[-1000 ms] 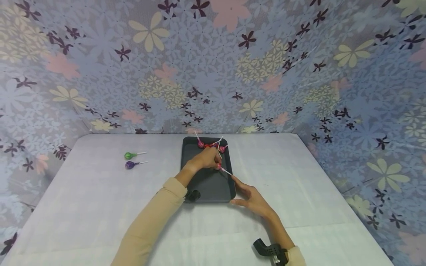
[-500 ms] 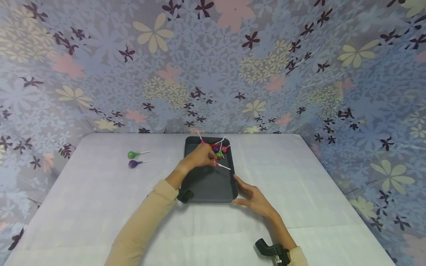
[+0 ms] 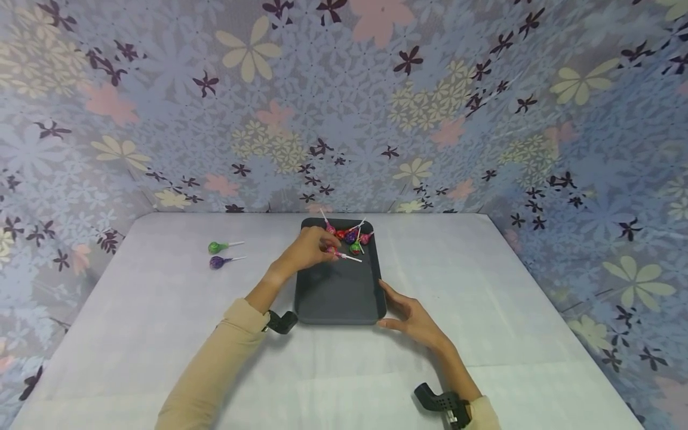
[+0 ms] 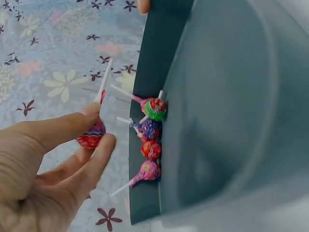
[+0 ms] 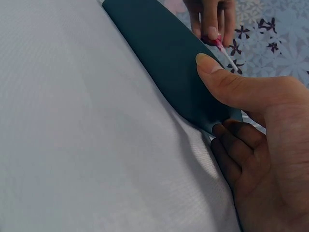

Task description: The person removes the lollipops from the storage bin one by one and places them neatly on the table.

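My left hand [image 3: 310, 246] pinches a red and pink wrapped lollipop [image 4: 91, 137] between thumb and fingers, its white stick pointing away to the right in the head view. It hovers over the left far part of a dark grey tray [image 3: 338, 295]. Along the tray's far end lie several lollipops, among them a green one [image 3: 355, 248], a purple one [image 3: 351, 237] and a pink one [image 3: 365, 238]. At the near right corner, my right hand [image 3: 412, 321] holds the tray, thumb at the near wall and fingers against the right side.
Left of the tray, a green lollipop [image 3: 215, 247] and a purple lollipop [image 3: 217, 262] lie side by side on the white-covered table [image 3: 161, 346], sticks pointing right. A floral cloth [image 3: 344, 107] stands behind the table and along its sides.
My left hand has moved left and slightly away from me with the lollipop, uncovering the green and purple lollipops in the tray. The right hand stays at the corner.
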{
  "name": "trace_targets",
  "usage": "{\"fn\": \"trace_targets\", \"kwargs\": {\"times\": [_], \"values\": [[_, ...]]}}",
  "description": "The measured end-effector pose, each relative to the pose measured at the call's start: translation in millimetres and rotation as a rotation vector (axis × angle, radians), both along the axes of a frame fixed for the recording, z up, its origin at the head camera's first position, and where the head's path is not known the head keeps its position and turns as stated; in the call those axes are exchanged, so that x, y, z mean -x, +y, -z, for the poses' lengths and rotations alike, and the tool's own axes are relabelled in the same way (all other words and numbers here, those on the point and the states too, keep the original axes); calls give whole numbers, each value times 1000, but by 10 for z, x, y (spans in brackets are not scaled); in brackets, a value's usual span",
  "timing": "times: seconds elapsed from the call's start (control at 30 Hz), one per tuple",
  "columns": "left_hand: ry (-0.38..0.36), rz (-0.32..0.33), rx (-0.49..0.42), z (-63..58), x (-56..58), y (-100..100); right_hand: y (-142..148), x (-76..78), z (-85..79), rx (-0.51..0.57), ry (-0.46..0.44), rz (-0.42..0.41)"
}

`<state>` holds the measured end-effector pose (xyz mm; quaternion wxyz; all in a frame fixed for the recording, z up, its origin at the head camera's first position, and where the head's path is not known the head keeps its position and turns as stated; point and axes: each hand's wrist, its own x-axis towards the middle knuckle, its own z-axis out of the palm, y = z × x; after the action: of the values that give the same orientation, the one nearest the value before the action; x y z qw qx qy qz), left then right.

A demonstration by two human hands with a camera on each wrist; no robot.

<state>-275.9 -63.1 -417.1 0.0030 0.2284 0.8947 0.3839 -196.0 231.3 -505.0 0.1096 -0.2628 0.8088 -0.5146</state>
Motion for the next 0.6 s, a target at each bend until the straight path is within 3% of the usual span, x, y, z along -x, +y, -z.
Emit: {"fn": "trace_targets", "kwargs": {"times": [0.33, 0.6], "values": [[9, -57, -51, 1, -136, -260, -5, -5, -11, -3, -3, 5], [90, -76, -80, 0, -261, -560, -15, 2, -9, 4, -6, 0]]}}
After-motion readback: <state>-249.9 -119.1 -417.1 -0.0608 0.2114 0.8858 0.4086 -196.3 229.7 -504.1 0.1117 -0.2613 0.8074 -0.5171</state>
